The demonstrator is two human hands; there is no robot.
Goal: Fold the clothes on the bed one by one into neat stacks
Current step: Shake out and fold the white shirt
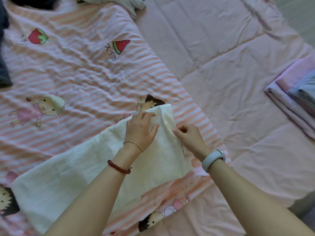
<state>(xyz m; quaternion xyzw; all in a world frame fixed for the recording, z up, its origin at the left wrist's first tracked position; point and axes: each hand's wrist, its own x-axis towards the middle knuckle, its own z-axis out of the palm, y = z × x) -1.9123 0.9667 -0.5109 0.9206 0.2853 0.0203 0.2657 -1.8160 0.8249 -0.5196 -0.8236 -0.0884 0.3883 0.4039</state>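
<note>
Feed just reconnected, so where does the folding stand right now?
Done: a folded stack sits at the bed's right edge. In hand: the cream garment lies on the striped quilt; the left hand rests on it while the right hand pinches its edge. Left: dark clothes and a grey heap.

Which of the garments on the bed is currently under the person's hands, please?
The cream garment spread on the striped quilt; the left hand presses it, the right hand pinches its edge. The folded stack lies apart.

We see a pink striped quilt (pixel 81 70) printed with cartoon children, a strawberry (pixel 37 36) and a watermelon slice (pixel 120 46), lying on a plain pink sheet (pixel 221 53).
</note>
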